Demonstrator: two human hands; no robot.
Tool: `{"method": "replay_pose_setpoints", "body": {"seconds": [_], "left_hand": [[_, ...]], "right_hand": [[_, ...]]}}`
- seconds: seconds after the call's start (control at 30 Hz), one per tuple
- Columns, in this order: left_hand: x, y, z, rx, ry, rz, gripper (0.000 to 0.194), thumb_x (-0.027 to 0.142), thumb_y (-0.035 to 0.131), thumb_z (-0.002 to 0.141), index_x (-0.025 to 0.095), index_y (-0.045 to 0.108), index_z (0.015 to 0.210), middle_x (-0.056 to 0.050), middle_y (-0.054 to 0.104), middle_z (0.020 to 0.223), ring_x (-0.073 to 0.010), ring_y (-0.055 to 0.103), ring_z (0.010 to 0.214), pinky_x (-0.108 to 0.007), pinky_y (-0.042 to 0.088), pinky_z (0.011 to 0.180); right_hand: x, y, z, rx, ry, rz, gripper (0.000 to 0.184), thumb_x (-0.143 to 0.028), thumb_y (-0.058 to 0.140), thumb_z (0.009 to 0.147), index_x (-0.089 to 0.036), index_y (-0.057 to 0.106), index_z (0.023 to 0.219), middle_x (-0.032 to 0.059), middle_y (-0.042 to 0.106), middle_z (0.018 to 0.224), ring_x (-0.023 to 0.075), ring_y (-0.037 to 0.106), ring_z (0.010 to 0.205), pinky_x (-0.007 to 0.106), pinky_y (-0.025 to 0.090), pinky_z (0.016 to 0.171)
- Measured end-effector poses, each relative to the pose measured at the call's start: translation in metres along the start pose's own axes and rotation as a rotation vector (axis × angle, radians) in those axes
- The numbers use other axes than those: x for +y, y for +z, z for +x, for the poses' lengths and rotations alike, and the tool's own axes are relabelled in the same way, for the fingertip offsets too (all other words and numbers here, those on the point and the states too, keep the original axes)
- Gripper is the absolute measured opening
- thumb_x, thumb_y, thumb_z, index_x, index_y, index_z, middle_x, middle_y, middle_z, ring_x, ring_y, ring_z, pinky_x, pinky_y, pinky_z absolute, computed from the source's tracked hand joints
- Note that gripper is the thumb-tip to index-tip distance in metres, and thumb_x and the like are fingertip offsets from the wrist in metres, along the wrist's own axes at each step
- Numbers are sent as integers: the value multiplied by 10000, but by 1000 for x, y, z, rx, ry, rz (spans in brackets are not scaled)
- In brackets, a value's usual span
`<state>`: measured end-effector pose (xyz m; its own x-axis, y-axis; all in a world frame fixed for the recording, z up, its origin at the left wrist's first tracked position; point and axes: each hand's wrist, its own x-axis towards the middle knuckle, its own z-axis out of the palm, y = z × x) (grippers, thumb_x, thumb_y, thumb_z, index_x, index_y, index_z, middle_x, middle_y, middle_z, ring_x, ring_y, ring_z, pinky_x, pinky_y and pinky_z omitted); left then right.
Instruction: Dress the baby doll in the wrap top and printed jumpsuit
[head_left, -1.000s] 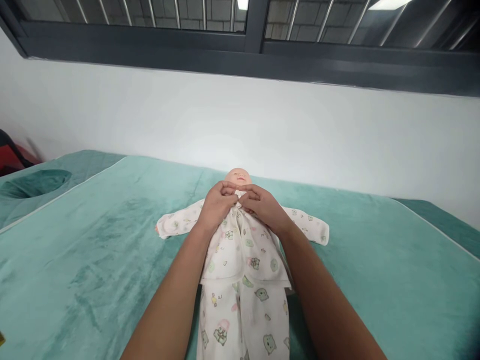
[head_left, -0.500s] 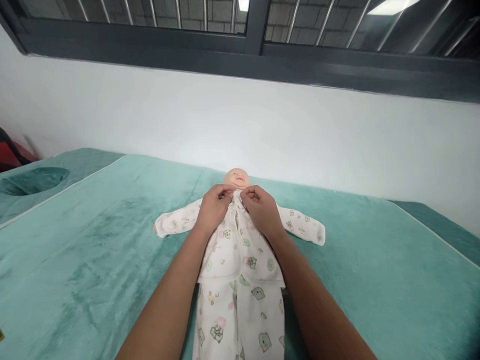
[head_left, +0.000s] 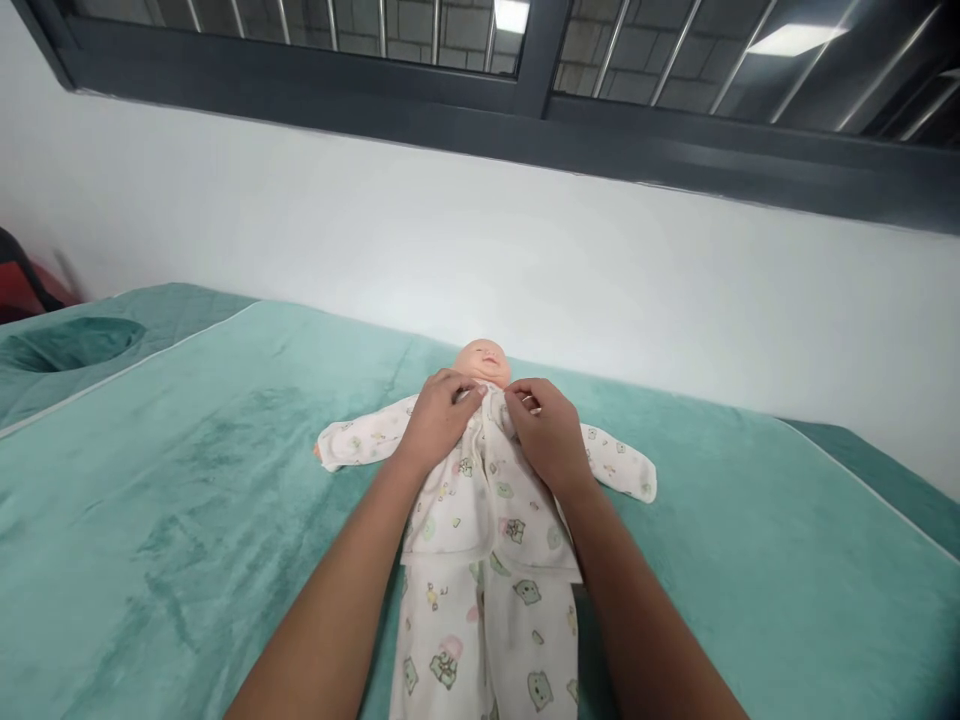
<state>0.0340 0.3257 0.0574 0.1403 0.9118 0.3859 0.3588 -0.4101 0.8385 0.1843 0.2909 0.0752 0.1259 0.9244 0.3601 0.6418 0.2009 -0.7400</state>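
Observation:
A baby doll (head_left: 483,362) lies on its back with its head away from me. It wears a white long-sleeved baby jacket (head_left: 457,510) with a small animal print, and matching trousers (head_left: 525,640). Its sleeves stretch out to both sides. At the neckline, my left hand (head_left: 444,412) pinches the collar edge between thumb and fingers. Just across the front opening, my right hand (head_left: 546,425) has thumb and forefinger pinched on the other collar edge. The front edges meet along the middle. My fingers partly hide any fastener at the neck.
A green plush cover (head_left: 225,480) spreads under the doll, with a round hollow (head_left: 71,343) at the far left. Behind it rises a white wall (head_left: 525,260) below a dark barred window frame (head_left: 375,85). Something red and black (head_left: 26,280) stands at the left edge.
The view has shifted slightly, so everything sits a little further right. My hands stay at the collar; the right hand's fingers have moved a little apart from the left's.

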Motion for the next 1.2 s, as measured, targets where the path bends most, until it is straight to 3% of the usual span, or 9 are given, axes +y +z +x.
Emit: {"method": "replay_pose_setpoints", "body": {"seconds": [0.17, 0.37, 0.57, 0.9, 1.07, 1.2], "left_hand": [[5, 3, 6, 1, -61, -8, 274, 448, 585, 823, 206, 706, 780, -56, 650, 920, -228, 573, 972, -346, 418, 903], [12, 2, 9, -27, -110, -71, 133, 247, 614, 760, 219, 741, 786, -42, 703, 926, -211, 610, 882, -318, 440, 826], [6, 2, 8, -34, -127, -167, 161, 250, 578, 774, 206, 721, 835, -25, 703, 839, -177, 609, 782, -293, 443, 751], [7, 1, 7, -82, -152, -316, 247, 202, 539, 779, 190, 685, 977, -34, 661, 959, -166, 579, 896, -282, 421, 831], [8, 3, 7, -70, -173, -280, 241, 180, 533, 766, 195, 693, 945, -15, 631, 873, -156, 560, 825, -289, 427, 809], [5, 5, 9, -44, -154, -213, 216, 163, 541, 765, 203, 709, 894, -37, 661, 980, -175, 585, 928, -309, 426, 893]], "right_hand": [[12, 7, 8, -50, 28, 39, 218, -358, 568, 802, -217, 669, 934, 31, 621, 912, 160, 516, 732, 311, 416, 733], [10, 8, 9, -101, 109, 53, 240, -378, 617, 749, -213, 645, 921, 1, 590, 859, 144, 466, 703, 287, 384, 687], [11, 6, 10, -121, 146, 70, 282, -377, 605, 730, -214, 643, 957, -15, 556, 797, 141, 442, 677, 283, 372, 670], [13, 6, 9, -140, 140, 108, 258, -375, 590, 749, -219, 634, 950, -19, 557, 816, 136, 435, 681, 275, 364, 673], [13, 6, 9, -151, 115, 109, 260, -370, 564, 770, -220, 636, 971, -12, 575, 840, 142, 444, 698, 279, 364, 678], [14, 7, 9, -143, 112, 109, 278, -368, 553, 780, -222, 651, 995, 0, 613, 908, 140, 450, 698, 285, 375, 687]]}}
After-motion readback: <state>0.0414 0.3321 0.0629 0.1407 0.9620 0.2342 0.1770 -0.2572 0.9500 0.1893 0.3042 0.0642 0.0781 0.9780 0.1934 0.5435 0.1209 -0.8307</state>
